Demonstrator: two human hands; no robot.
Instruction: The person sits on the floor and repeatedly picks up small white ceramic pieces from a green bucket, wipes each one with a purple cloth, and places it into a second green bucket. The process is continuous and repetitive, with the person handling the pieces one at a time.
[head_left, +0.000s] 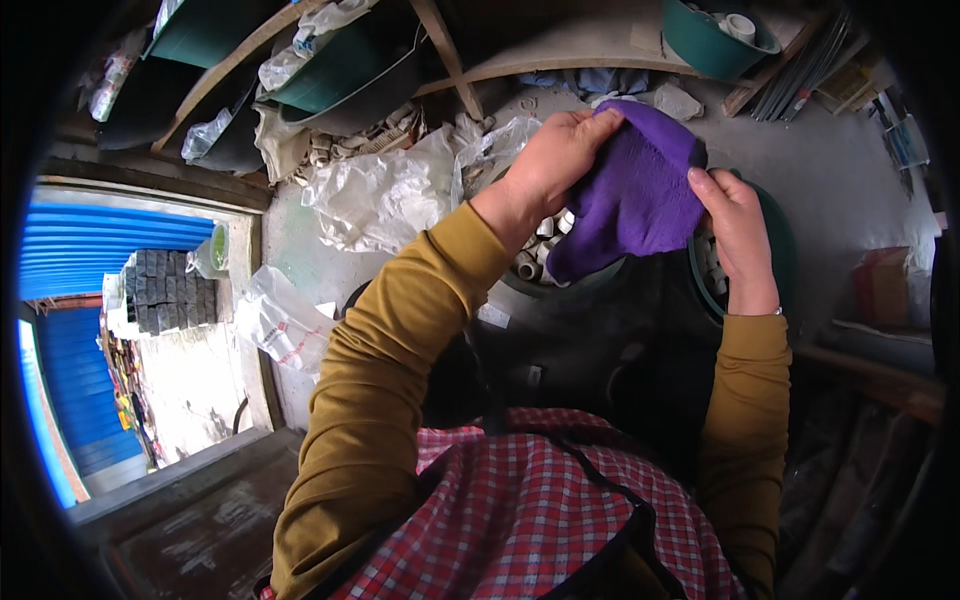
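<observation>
A purple knit glove (640,185) hangs stretched between my two hands, raised above the tubs. My left hand (560,155) pinches its upper left edge between thumb and fingers. At the glove's right side, my right hand (735,220) grips near a dark edge. Its lower part droops loose, with a narrow end at the lower left. Behind it, a tub (545,287) of white pipe fittings (540,250) is partly covered. A green tub (778,225) stands behind my right hand, with pale pieces inside.
Crumpled clear plastic (375,195) lies on the floor to the left, with a plastic bag (285,315) near the doorway. Green basins (335,75) sit on a wooden rack at the upper left. Another green basin (700,40) holds white parts at the back. Stacked grey blocks (165,290) stand outside.
</observation>
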